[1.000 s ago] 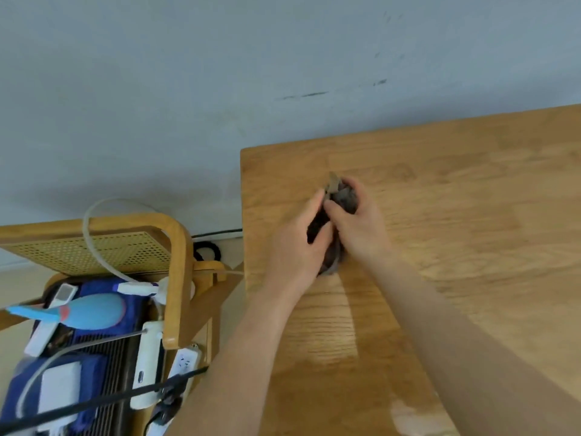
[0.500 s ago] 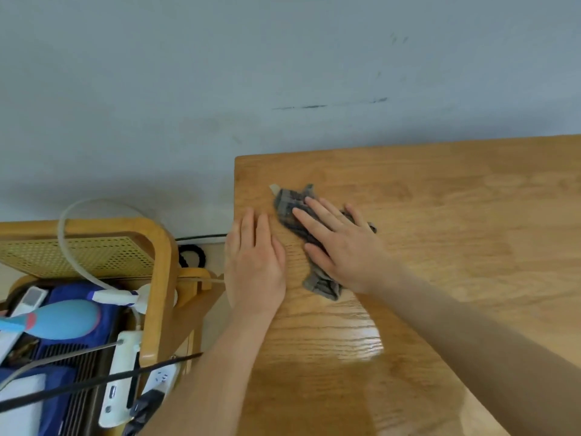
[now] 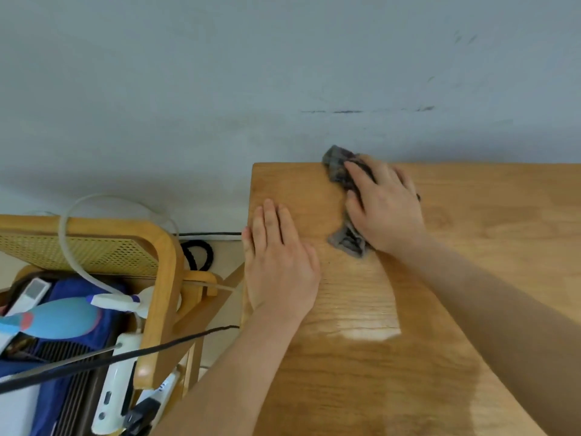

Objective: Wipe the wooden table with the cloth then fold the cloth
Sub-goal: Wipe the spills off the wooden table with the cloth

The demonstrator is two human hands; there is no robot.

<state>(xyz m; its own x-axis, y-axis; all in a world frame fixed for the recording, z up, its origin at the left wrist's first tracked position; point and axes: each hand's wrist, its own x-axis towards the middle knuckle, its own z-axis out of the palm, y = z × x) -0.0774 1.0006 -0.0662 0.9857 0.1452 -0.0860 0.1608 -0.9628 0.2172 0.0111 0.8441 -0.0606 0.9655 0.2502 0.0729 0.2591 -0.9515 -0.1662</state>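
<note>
Grey-blue wall (image 3: 188, 89) backs the scene, with a cluttered wooden chair (image 3: 163, 278) at left. Left hand (image 3: 279, 265) lies flat, fingers straight, on the wooden table (image 3: 471, 278) near its left edge. Right hand (image 3: 386, 209) presses flat on the bunched grey cloth (image 3: 338, 171) at the table's far edge. Pushed further, the cloth could slip off behind the table; bunched, it may miss patches. No writing is legible

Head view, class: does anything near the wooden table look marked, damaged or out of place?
Yes: dark scuff streaks mark the grey wall above the back edge of the table. The bunched cloth under the right hand pokes past that edge.
</note>
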